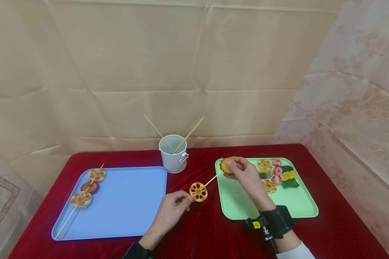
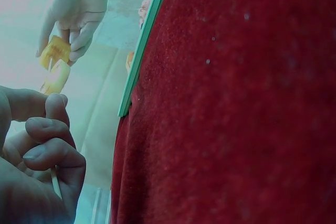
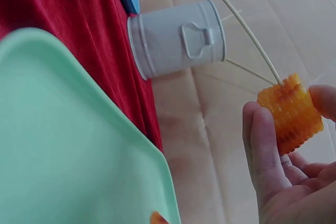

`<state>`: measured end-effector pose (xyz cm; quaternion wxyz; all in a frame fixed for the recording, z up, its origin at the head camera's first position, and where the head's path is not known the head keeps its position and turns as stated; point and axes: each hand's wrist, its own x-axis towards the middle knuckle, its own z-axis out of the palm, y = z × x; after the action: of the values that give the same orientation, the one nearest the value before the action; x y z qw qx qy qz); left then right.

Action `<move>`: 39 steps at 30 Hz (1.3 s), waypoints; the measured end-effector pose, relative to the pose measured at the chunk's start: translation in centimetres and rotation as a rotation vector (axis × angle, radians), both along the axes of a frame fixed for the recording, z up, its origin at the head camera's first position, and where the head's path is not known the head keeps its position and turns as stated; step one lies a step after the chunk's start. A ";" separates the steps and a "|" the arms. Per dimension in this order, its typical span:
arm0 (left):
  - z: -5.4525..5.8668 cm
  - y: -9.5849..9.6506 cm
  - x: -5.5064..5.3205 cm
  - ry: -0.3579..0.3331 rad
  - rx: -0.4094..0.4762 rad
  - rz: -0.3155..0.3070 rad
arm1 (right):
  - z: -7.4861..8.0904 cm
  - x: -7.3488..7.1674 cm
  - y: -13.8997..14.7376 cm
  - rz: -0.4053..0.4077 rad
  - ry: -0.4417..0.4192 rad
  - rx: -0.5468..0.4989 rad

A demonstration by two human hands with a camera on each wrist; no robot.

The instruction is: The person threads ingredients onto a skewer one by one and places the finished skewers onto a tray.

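Note:
My left hand [image 1: 172,210] grips a wooden skewer [image 1: 214,178] just below a lotus root slice [image 1: 193,197] threaded on it. In the left wrist view, the skewer's lower part [image 2: 55,183] shows beneath the curled fingers. My right hand [image 1: 247,180] pinches a yellow corn piece [image 3: 289,114] between thumb and fingers, above the far left corner of the green tray [image 1: 228,208]. The skewer's tip meets the side of the corn; how deep it goes in is hidden.
On the green tray lie pink balls [image 1: 276,171], lotus slices [image 1: 269,186], and green and yellow pieces [image 1: 288,176]. A loaded skewer [image 1: 81,199] rests on the blue tray [image 1: 126,205] at left. Behind, a white bucket [image 1: 173,163] holds bare skewers [image 1: 194,128].

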<state>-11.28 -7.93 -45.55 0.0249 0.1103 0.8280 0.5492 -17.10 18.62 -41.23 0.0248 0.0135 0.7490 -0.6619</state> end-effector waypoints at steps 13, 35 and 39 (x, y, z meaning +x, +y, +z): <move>0.0 0.5 0.0 0.013 0.032 0.011 | -0.8 0.7 -2.3 0.052 0.004 0.045; -0.2 0.6 0.1 -0.005 0.028 0.029 | -1.4 1.3 -4.0 0.094 -0.041 0.108; -0.3 0.5 0.1 -0.025 0.055 0.031 | -1.3 1.2 -3.9 0.090 -0.034 0.140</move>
<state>-11.17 -7.43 -45.81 0.0236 0.0915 0.8137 0.5736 -15.91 14.76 -42.55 0.0661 -0.0073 0.7927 -0.6059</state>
